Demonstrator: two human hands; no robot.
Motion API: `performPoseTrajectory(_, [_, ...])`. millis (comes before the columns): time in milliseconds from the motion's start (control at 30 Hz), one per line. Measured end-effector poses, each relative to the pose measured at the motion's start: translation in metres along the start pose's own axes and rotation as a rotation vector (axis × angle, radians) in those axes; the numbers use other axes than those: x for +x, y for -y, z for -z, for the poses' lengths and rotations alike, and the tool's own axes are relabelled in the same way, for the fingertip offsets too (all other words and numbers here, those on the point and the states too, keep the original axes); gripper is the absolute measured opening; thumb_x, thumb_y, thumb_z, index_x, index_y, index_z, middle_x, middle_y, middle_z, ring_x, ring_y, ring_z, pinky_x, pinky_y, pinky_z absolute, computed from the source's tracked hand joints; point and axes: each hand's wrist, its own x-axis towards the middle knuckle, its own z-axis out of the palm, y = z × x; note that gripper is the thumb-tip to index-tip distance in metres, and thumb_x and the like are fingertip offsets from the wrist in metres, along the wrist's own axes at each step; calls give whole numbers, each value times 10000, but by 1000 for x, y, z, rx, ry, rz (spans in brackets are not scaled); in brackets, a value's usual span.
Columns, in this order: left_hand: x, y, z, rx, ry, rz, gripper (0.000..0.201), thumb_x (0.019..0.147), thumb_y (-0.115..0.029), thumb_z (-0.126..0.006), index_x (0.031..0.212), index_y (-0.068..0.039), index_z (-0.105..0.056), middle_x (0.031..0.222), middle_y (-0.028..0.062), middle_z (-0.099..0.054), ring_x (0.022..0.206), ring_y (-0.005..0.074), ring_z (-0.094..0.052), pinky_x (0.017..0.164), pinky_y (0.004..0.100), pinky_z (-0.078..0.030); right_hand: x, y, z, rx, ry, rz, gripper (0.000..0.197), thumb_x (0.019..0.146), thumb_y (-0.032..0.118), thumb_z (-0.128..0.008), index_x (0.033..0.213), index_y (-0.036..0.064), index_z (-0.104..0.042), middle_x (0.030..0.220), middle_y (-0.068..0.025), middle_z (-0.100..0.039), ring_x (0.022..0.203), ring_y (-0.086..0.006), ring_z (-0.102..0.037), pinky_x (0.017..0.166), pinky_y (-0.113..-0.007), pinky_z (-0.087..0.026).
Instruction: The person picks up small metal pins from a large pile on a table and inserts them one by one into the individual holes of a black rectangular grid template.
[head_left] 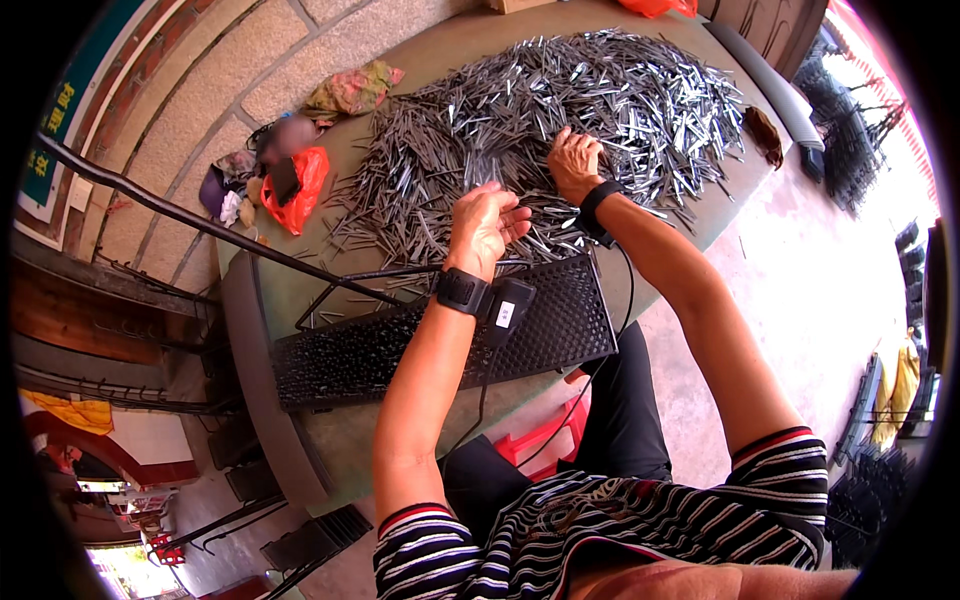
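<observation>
A wide heap of thin, grey metal strips (440,150) covers much of the table. My right hand (575,165) reaches into the middle of the heap with its fingers bent down; anything between them is hidden. Nearer to me, my left hand (487,228) is at the heap's front edge, palm turned inward and fingers curled; what it holds cannot be made out. Below the left hand lies a long black plate with a honeycomb of holes (555,325). Its left part looks rougher and is dotted with shiny specks. My left forearm crosses above it and hides part of it.
Left of the heap lie a red plastic bag (300,190) and a crumpled patterned cloth (355,88). A black metal bar (200,210) slants in from the left toward the plate. Cables run from both wristbands. Below the table's edge is a red plastic stool (540,440).
</observation>
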Motion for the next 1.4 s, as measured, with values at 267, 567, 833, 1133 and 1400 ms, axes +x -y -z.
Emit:
performPoseTrajectory(267, [5,0,5,23,7,12,571,765,8,-529,1284,62,-298,796,122,-546,637,229,-604,522,346,-524,3,-1,-9,-23,-48,30,422,839,161,-470,1176,-92,-459,831,-230,-595,762,-387,-571,529,-515,-471])
performPoseTrajectory(567, [9,4,7,48,-12,26,281,824,-40,-541,1089,-10,-455,826,116,-576,689,241,-625,580,360,-544,12,-9,8,-39,21,196,365,801,129,-519,1082,-104,-520,800,-224,-622,711,-356,-605,521,-478,-487])
performPoseTrajectory(833, [8,4,14,211,-16,-52,446,769,-14,-570,1182,34,-409,810,93,-571,646,204,-618,518,328,-534,-1,-29,49,30,13,390,239,782,95,-538,961,-62,-525,797,-163,-609,724,-280,-599,544,-389,-465])
performPoseTrajectory(1133, [2,-26,11,509,-74,-233,532,778,-16,-596,1251,79,-372,857,115,-590,679,188,-613,537,305,-537,-5,-32,84,230,-198,535,99,803,62,-468,897,35,-452,731,-98,-502,669,-225,-521,584,-348,-426])
performPoseTrajectory(1400, [-6,-53,-10,1886,-69,-779,1130,589,-466,-778,1370,67,-160,1333,308,-314,1268,419,-278,1056,461,-251,13,-6,84,467,-369,764,132,794,120,-497,888,28,-488,721,-81,-520,669,-201,-536,592,-314,-432])
